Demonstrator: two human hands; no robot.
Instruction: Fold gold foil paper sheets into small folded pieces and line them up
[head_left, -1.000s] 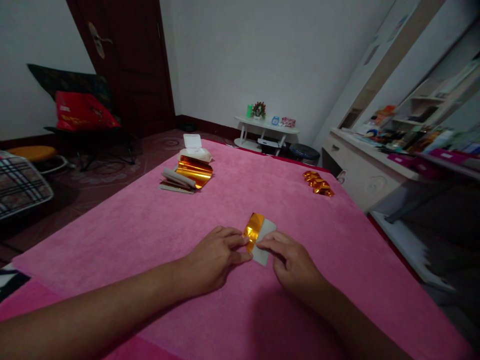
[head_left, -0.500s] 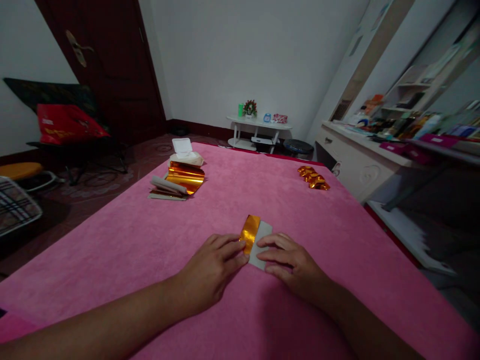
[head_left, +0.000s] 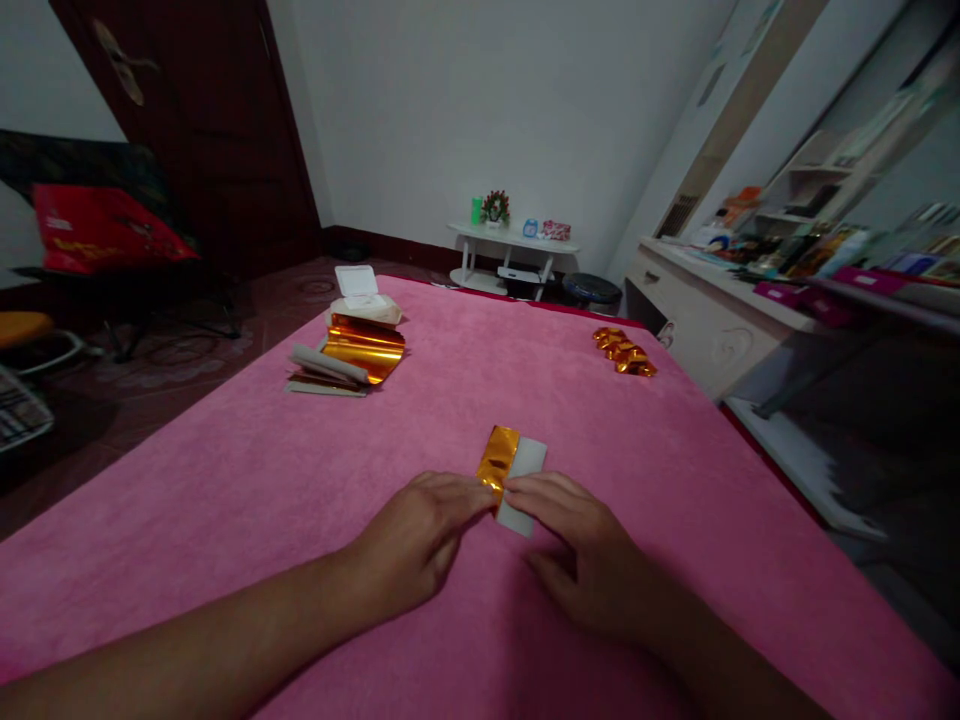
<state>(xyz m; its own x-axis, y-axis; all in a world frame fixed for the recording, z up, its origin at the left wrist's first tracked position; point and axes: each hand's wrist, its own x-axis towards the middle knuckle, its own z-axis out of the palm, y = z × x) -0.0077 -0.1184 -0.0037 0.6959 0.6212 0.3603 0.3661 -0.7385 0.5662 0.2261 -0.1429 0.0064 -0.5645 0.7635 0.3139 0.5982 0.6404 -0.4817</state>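
Observation:
A folded sheet of gold foil paper (head_left: pixel 501 443) lies on the pink cloth in front of me. Its shiny gold side shows at left and its plain grey side at right, with a small crinkle in the gold part. My left hand (head_left: pixel 427 525) presses its closed fingertips on the gold edge, pinning the sheet. From the other side my right hand (head_left: pixel 589 535) lays its outstretched fingers over the middle fold, thumb apart from them on the cloth side. The fingertips of both hands nearly meet and hide part of the fold.
A stack of gold foil sheets (head_left: pixel 367 347) lies at the far left of the pink-covered table (head_left: pixel 450 370), before an open white box (head_left: pixel 358 283). Folded gold foil pieces (head_left: pixel 624 352) sit at the far right. A cluttered dresser (head_left: pixel 720 290) stands beyond the right edge.
My right fingers have moved left from the grey part onto the fold, and the thumb has come off the paper. The gold part now looks crinkled. The view has shifted slightly.

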